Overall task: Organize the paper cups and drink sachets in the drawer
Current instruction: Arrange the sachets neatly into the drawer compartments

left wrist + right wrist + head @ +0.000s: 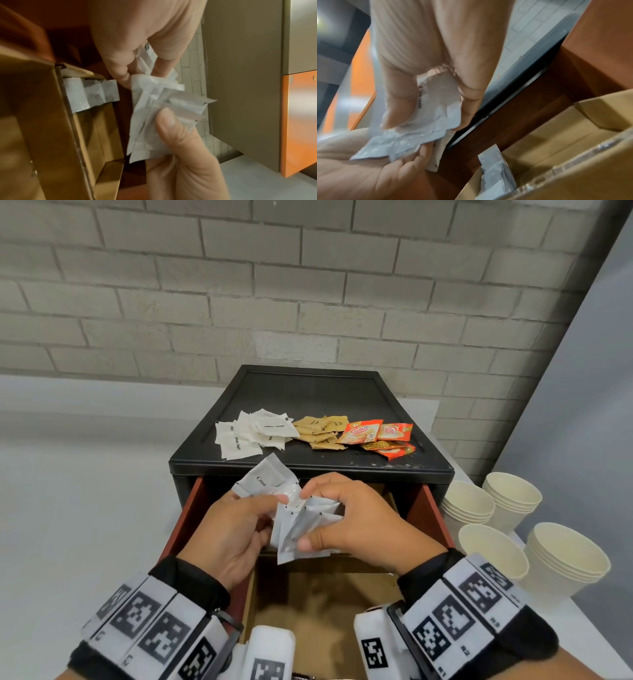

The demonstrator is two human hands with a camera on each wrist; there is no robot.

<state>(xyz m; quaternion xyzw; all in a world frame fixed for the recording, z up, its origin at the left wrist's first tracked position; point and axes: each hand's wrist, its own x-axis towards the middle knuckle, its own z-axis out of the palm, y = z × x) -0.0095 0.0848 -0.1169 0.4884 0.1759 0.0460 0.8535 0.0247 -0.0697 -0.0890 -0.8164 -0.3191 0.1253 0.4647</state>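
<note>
Over the open drawer, both hands hold one bundle of white creamer sachets. My left hand grips it from the left, thumb on top. My right hand pinches it from the right between thumb and fingers. In the left wrist view the bundle fans out unevenly under the right thumb. More white sachets stand in a cardboard compartment of the drawer. White sugar sachets, brown sachets and orange sachets lie on the black cabinet top.
Several stacks of cream paper cups stand on the white counter to the right of the cabinet. A grey brick wall rises behind. The cardboard box floor below my hands is bare.
</note>
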